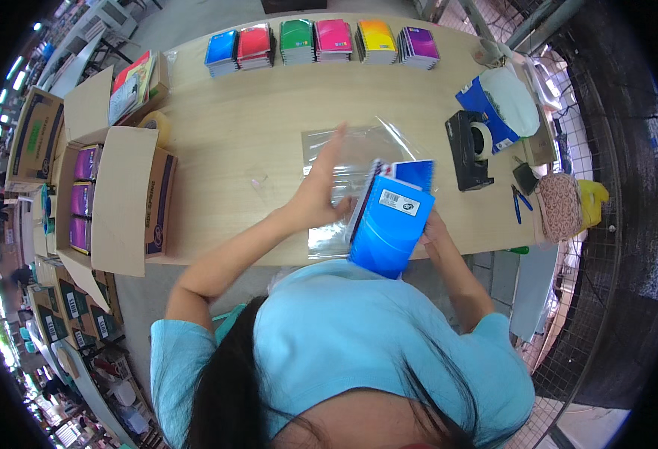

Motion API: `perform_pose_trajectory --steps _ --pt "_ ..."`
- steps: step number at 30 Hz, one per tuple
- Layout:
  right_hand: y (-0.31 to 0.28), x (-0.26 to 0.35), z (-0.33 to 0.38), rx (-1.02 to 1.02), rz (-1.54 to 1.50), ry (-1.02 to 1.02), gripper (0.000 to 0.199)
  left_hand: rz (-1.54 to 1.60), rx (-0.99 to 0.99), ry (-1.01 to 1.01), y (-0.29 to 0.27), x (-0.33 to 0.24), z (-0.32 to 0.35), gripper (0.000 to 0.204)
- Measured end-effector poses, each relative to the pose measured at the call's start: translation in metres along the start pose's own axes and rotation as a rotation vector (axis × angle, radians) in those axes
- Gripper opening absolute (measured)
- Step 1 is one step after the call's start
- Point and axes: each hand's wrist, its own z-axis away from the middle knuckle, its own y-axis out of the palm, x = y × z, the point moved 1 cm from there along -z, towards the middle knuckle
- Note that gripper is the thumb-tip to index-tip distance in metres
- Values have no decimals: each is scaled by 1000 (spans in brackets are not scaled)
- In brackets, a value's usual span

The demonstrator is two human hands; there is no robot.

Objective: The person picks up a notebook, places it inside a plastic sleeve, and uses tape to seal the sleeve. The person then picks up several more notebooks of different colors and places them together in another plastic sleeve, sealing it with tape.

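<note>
A small stack of spiral notebooks with a blue one (393, 228) on top is tilted in front of my body, a white barcode label on its cover. My right hand (435, 228) grips the stack at its right edge, fingers partly hidden behind it. At the stack's left side, my left hand (318, 191) is open with its fingers stretched upward, slightly blurred. Its thumb is close to the spiral edge; whether they touch I cannot tell. Beneath the hands and notebooks, clear plastic sheets or bags (321, 142) lie on the wooden table (232, 150).
Stacks of coloured notebooks (297, 41) line the far edge. An open carton (123, 202) with purple notebooks stands left, beside a tape roll (155, 129). On the right are a tape dispenser (470, 150), a blue box (494, 112), pliers (518, 203) and a patterned bundle (559, 207).
</note>
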Motion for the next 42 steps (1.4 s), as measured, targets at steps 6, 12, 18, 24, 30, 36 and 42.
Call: perform_pose_trajectory --steps 6,12,18,24,30,36,42 --pt "24 10 -37 -48 385 -534 90 449 -208 -423 55 67 20 101" --pt "24 -16 -66 59 563 -568 109 115 -276 -507 70 110 22 99" --pt "26 -46 -80 -91 464 -821 115 225 -373 -373 75 116 40 112" --pt "17 -62 -80 -221 708 -718 96 199 -309 -530 75 123 46 111" --pt "12 -78 -86 -221 525 -669 88 143 -341 -493 74 124 50 108" --pt "9 -82 -86 -255 531 -640 99 172 -312 -415 76 127 46 97" --pt "73 -21 -52 -360 1806 -958 134 146 -358 -404 73 131 54 96"
